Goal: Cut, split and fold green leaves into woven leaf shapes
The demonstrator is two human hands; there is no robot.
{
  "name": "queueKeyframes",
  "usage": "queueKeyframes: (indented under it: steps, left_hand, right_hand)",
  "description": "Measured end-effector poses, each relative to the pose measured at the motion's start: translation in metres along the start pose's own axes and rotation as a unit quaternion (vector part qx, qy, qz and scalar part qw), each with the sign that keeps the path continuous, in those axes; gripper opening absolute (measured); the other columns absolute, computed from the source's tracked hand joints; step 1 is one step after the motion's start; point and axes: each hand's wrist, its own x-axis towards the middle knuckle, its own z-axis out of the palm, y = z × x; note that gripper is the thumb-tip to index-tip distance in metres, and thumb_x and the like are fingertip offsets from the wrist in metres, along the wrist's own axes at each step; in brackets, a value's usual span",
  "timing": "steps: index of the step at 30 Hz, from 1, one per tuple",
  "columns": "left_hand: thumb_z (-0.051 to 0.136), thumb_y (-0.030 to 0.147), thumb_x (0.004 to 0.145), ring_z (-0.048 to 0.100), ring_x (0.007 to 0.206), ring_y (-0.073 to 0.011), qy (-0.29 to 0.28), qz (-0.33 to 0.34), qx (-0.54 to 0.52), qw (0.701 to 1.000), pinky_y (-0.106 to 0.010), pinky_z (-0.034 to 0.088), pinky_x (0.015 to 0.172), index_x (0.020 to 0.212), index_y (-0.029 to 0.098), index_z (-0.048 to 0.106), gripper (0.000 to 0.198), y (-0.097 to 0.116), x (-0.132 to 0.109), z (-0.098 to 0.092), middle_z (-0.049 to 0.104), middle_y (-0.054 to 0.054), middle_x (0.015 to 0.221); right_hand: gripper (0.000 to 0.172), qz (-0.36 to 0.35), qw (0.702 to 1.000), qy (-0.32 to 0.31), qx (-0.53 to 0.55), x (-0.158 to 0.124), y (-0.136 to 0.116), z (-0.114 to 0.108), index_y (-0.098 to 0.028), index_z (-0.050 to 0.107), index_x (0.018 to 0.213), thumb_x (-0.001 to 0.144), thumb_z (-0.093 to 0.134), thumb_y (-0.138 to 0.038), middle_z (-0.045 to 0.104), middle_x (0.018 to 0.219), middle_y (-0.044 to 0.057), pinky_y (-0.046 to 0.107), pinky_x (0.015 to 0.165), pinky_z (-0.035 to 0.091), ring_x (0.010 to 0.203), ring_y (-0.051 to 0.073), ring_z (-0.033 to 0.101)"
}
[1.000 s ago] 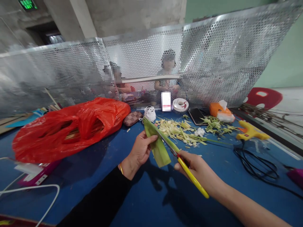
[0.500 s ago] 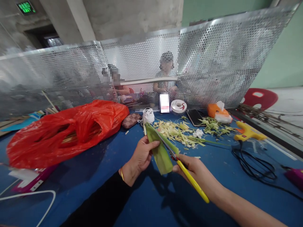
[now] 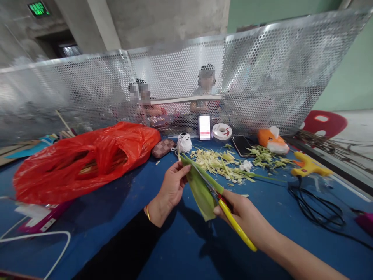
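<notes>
My left hand pinches the upper left edge of a folded green leaf between thumb and fingers. Yellow-handled scissors are in my right hand, their blades lying along the leaf and pointing up and left. A narrow strip of leaf lies on the right side of the blades, its lower end by my right fingers. Beyond the leaf, pale green and yellow scraps are strewn on the blue table.
Left: a red plastic bag and checkered pouch. Behind: white string, a ribbon spool, a phone. Right: orange tissue pack, yellow glue gun with black cable. People sit behind the perforated metal screen.
My left thumb and fingers have shifted slightly up along the leaf. The leaf's lower end has tipped a little lower, and the whole view has shifted slightly.
</notes>
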Motion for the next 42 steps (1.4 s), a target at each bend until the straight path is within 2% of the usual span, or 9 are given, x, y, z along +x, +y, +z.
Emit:
queueKeyframes:
  steps: [6, 11, 18, 23, 32, 38, 42]
  left_hand:
    - [0.085, 0.020, 0.056, 0.062, 0.062, -0.0107, -0.017, -0.023, 0.002, 1.000, -0.022, 0.051, 0.064, 0.077, 0.014, 0.069, 0.027, -0.0037, -0.0023, 0.0000, 0.070, 0.000, 0.072]
    - [0.085, 0.020, 0.056, 0.062, 0.062, -0.0109, -0.018, -0.028, 0.007, 0.999, -0.023, 0.051, 0.064, 0.076, 0.014, 0.070, 0.025, -0.0019, -0.0024, 0.0005, 0.070, -0.001, 0.072]
    - [0.085, 0.020, 0.055, 0.061, 0.060, -0.0114, -0.019, -0.039, 0.024, 0.999, -0.023, 0.050, 0.061, 0.075, 0.014, 0.070, 0.025, 0.0006, -0.0034, 0.0021, 0.069, -0.001, 0.070]
    - [0.085, 0.021, 0.056, 0.063, 0.061, -0.0126, -0.040, -0.067, 0.050, 0.996, -0.025, 0.050, 0.064, 0.075, 0.013, 0.071, 0.025, -0.0029, -0.0043, 0.0006, 0.070, -0.002, 0.072]
    - [0.084, 0.020, 0.058, 0.063, 0.063, -0.0123, -0.057, -0.065, 0.037, 0.996, -0.024, 0.049, 0.064, 0.078, 0.014, 0.071, 0.024, -0.0036, -0.0053, 0.0003, 0.070, -0.002, 0.074]
    - [0.084, 0.022, 0.059, 0.061, 0.060, -0.0102, -0.030, -0.036, 0.009, 0.999, -0.021, 0.049, 0.061, 0.075, 0.014, 0.069, 0.023, -0.0030, -0.0041, 0.0018, 0.069, 0.000, 0.071]
    - [0.084, 0.023, 0.059, 0.060, 0.059, -0.0095, -0.030, -0.028, 0.008, 0.999, -0.020, 0.049, 0.060, 0.074, 0.015, 0.069, 0.023, -0.0040, -0.0037, 0.0011, 0.068, 0.001, 0.069]
  right_hand:
    - [0.020, -0.006, 0.999, -0.011, 0.034, 0.0004, 0.0006, 0.0006, -0.021, 0.047, 0.076, 0.083, 0.055, -0.038, 0.044, 0.065, -0.005, 0.023, 0.053, 0.031, 0.060, 0.013, 0.038]
    - [0.031, -0.028, 0.999, 0.005, 0.034, 0.0021, 0.0010, -0.0033, -0.021, 0.042, 0.065, 0.083, 0.057, -0.041, 0.040, 0.060, -0.005, 0.022, 0.050, 0.028, 0.056, 0.011, 0.035]
    - [0.029, -0.009, 1.000, -0.017, 0.017, -0.0003, -0.0007, -0.0044, -0.021, 0.043, 0.070, 0.084, 0.054, -0.044, 0.038, 0.062, -0.005, 0.024, 0.051, 0.026, 0.057, 0.012, 0.032]
    - [0.024, 0.009, 1.000, -0.017, 0.014, -0.0017, -0.0030, -0.0029, -0.022, 0.042, 0.073, 0.082, 0.057, -0.039, 0.038, 0.063, -0.006, 0.023, 0.050, 0.027, 0.057, 0.012, 0.033]
    - [0.034, -0.002, 1.000, 0.004, 0.016, 0.0019, -0.0054, -0.0048, -0.022, 0.039, 0.064, 0.081, 0.054, -0.047, 0.041, 0.059, -0.005, 0.024, 0.050, 0.028, 0.055, 0.012, 0.036]
    - [0.031, 0.011, 1.000, 0.008, -0.025, 0.0003, -0.0059, -0.0059, -0.023, 0.042, 0.067, 0.081, 0.057, -0.046, 0.050, 0.060, -0.003, 0.024, 0.051, 0.030, 0.056, 0.014, 0.044]
    - [0.026, 0.013, 0.999, 0.011, -0.034, -0.0011, -0.0075, -0.0053, -0.023, 0.043, 0.072, 0.079, 0.061, -0.041, 0.049, 0.061, -0.004, 0.024, 0.051, 0.029, 0.055, 0.014, 0.043]
